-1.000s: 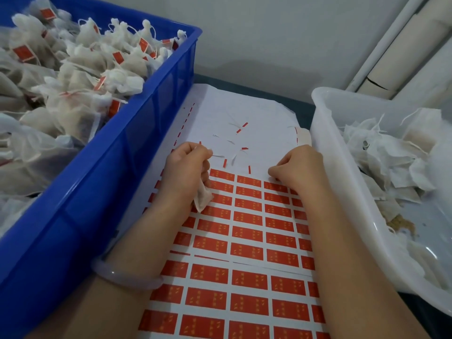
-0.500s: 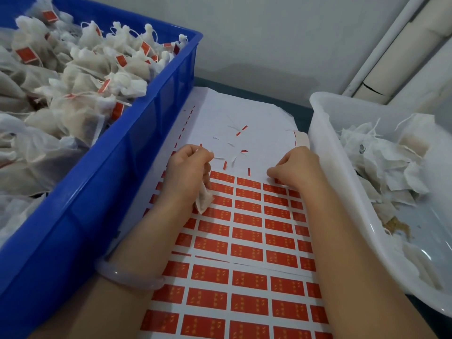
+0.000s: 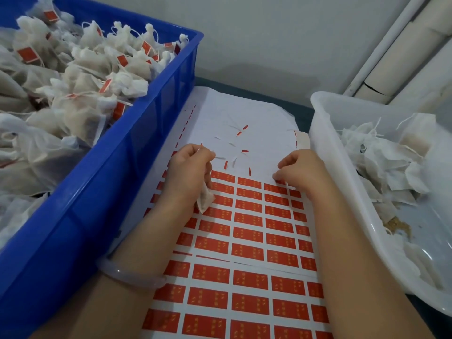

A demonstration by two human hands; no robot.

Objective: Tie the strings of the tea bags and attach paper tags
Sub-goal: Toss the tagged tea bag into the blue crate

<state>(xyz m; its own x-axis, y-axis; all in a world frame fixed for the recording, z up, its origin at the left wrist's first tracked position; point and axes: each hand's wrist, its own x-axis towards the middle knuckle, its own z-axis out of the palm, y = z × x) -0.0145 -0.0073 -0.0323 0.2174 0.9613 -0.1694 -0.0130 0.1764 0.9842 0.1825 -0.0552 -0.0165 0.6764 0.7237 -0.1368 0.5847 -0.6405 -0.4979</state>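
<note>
A sheet of red paper tags (image 3: 247, 231) lies flat between two bins. My left hand (image 3: 188, 172) is curled around a small white tea bag (image 3: 205, 199), whose lower corner pokes out under the fist; a bit of its string shows at the knuckles. My right hand (image 3: 300, 171) rests at the top right row of tags, its fingertips pinching the edge of one red tag (image 3: 281, 182). The upper part of the sheet is bare white backing (image 3: 234, 111) with a few red scraps.
A blue crate (image 3: 137, 133) at the left holds several tied tea bags with red tags (image 3: 73, 77). A white plastic tub (image 3: 342, 182) at the right holds loose untagged tea bags (image 3: 381, 157). White pipes (image 3: 396, 45) run up the wall behind.
Both hands stay in nearly the same place; my right fingertips have shifted slightly on the top row of tags. The camera has moved a little.
</note>
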